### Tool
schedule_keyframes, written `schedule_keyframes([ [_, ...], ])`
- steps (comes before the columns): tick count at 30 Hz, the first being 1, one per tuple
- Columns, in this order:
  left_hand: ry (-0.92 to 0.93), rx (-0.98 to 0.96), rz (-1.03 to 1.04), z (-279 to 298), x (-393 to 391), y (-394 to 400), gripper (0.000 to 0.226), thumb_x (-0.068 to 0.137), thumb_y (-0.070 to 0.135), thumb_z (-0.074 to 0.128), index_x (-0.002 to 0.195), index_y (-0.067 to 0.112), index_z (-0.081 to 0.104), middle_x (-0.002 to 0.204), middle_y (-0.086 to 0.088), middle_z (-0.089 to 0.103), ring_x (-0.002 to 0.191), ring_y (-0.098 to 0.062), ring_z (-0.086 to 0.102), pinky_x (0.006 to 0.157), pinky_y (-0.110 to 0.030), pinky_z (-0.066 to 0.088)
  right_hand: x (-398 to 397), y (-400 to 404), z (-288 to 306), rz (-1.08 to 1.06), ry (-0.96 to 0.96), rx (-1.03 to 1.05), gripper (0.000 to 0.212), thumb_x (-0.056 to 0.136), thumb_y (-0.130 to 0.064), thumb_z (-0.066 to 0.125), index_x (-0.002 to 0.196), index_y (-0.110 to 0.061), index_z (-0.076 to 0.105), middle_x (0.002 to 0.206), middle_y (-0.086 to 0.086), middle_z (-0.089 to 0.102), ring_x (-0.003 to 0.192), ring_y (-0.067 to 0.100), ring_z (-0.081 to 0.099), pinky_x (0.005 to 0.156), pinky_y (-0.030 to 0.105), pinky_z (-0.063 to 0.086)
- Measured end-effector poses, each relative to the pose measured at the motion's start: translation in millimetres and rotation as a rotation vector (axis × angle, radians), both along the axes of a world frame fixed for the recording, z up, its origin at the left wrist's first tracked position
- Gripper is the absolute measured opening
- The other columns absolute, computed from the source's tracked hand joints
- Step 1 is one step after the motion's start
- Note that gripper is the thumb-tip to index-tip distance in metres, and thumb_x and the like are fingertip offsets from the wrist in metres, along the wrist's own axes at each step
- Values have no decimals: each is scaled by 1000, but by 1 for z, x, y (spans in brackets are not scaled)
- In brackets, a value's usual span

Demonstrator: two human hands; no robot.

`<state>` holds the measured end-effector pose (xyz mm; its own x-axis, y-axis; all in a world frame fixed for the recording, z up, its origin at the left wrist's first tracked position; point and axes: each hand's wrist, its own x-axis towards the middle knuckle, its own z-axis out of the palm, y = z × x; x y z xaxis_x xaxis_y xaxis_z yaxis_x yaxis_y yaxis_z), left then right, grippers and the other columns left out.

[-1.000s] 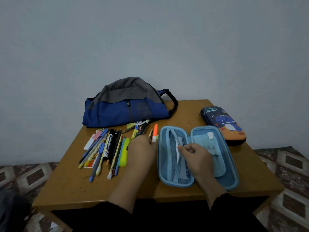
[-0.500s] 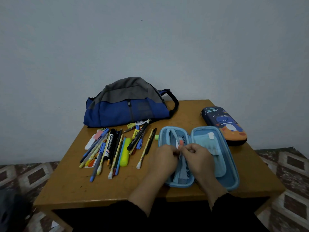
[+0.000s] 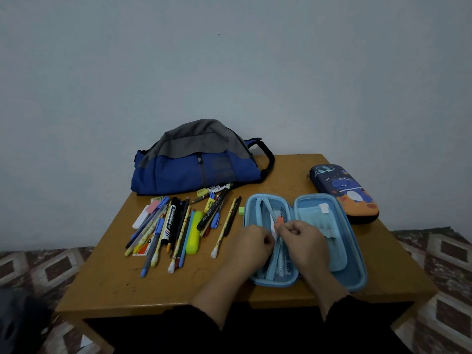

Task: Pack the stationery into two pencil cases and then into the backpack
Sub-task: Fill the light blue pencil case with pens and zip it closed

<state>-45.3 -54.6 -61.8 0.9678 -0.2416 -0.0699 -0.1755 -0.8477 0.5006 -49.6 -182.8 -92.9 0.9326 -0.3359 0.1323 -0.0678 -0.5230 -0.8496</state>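
A light blue pencil case point(image 3: 355, 274) lies open near the table's front edge. Both hands meet over its left, mesh-lined half. My left hand point(image 3: 251, 242) has its fingers pinched on an orange-capped highlighter point(image 3: 280, 221) that lies lengthwise in that half. Only its orange tip and part of its pale body show. My right hand point(image 3: 302, 238) is closed on the mesh pocket's edge beside it. Left of the case, several loose pens, pencils and markers point(image 3: 178, 226) lie spread out. A dark blue dinosaur pencil case point(image 3: 344, 191) stands shut at the right. The blue and grey backpack point(image 3: 196, 159) lies at the back.
A small green eraser point(image 3: 241, 210) sits by the open case's left rim, and a pink and white eraser point(image 3: 149, 212) at the pile's left. The wooden table point(image 3: 143, 290) stands against a plain wall, with patterned floor on both sides.
My left hand carried the orange highlighter from beside the pen pile into the open case's left half. It now sits against my right hand, which has stayed on the mesh pocket.
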Motion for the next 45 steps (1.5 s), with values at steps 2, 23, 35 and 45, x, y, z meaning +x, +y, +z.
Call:
schedule_keyframes([
  [2,41,-142,-4,-1,2,5,18,92,20,55,78,26,66,86,5,67,82,-10,62,78,-32,55,-1,0,1,5,3,-1,36,88,-42,64,64,-16,64,55,-2,55,61,16,56,60,34,44],
  [23,-254,-121,493,11,14,56,17,92,23,57,84,10,65,75,0,59,62,-10,52,50,-26,38,-1,0,0,16,-8,38,36,89,-40,64,67,-11,65,53,-1,50,57,17,51,58,33,42],
  [35,6,-117,270,8,-16,2,15,87,27,61,89,13,65,83,1,65,69,-11,58,53,-23,46,1,-1,-3,10,-19,50,37,88,-40,64,63,-13,64,50,-1,51,54,16,51,56,32,40],
  [45,65,-2,24,7,-4,-5,23,95,24,49,108,20,68,87,0,64,71,-12,56,54,-23,41,2,-1,-4,9,-32,28,40,88,-40,64,67,-6,65,57,6,56,60,19,55,60,35,43],
])
